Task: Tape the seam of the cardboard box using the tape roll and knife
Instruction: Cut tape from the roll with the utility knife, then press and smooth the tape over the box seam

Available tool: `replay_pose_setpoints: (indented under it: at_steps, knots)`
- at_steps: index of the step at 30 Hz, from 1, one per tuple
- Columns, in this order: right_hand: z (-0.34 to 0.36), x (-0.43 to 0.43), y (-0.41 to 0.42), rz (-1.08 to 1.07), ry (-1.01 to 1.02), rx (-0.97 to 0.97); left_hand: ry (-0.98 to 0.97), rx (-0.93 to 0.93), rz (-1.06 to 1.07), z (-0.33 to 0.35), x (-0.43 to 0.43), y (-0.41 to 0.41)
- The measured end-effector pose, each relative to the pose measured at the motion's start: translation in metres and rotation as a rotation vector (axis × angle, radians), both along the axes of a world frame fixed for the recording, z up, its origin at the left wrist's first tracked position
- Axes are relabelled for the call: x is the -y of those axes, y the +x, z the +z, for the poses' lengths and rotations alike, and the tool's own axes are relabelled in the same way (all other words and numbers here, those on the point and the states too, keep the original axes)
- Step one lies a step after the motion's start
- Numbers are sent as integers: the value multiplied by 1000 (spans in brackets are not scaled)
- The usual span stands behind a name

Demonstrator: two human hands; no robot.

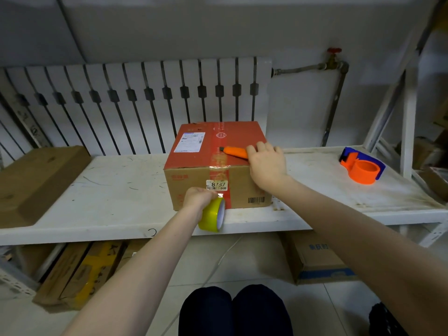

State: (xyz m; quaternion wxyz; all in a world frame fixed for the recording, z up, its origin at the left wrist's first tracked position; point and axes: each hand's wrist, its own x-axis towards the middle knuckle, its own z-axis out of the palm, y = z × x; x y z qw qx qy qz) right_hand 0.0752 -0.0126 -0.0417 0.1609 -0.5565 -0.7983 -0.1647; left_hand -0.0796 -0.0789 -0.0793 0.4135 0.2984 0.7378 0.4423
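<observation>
A cardboard box (194,161) with a red top stands on the white shelf (109,190). Clear tape runs along its centre seam and down the front face. My left hand (197,198) grips a yellow tape roll (212,215) against the lower front of the box, below a white label. On the box top lies an orange knife (234,152), its tip pointing left toward the seam. My right hand (265,163) rests over the knife's rear end at the box's right edge, fingers curled on the handle.
An orange and blue tape dispenser (362,166) sits at the shelf's right. A flat brown carton (36,180) lies at the left. A radiator (145,100) stands behind. Boxes (315,258) are stored under the shelf, and my knees (234,311) are below.
</observation>
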Motion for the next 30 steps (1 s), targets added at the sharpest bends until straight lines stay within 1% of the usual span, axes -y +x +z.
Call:
replay_pose_setpoints:
  at_steps: [3, 4, 6, 7, 9, 11, 13, 16, 19, 22, 24, 27, 30]
  knots:
    - [-4, -14, -3, -30, -67, -62, 3, -17, -19, -1, -1, -4]
    - [-3, -15, -6, -1, -61, -94, 7, -26, -28, -1, -1, -5]
    - [-2, -9, -16, 172, -28, -127, 12, -56, -52, -3, -3, -9]
    - [-3, -4, -21, 271, -30, -112, 0, -80, -73, -3, -3, -11]
    - [-7, 6, -27, 361, -65, -68, -58, -142, -136, -1, -2, -15]
    - [-9, 8, -28, 360, -97, -92, -124, -215, -200, 3, 3, -20]
    - [-6, 9, -26, 361, -127, -123, -125, -266, -243, 10, 6, -24]
    - [2, 12, -24, 368, -195, -192, -47, -331, -323, 35, 10, -25]
    - [4, 18, -22, 367, -235, -263, 51, -425, -387, 76, 15, -23]
    - [3, 21, -22, 359, -242, -301, 150, -578, -396, 112, 23, -21]
    - [2, 22, -22, 347, -251, -314, 225, -764, -353, 125, 24, -17]
    - [3, 22, -21, 334, -265, -336, 281, -1045, -267, 127, 14, -11]
    - [4, 23, -19, 329, -279, -349, 253, -1198, -227, 112, -7, -17]
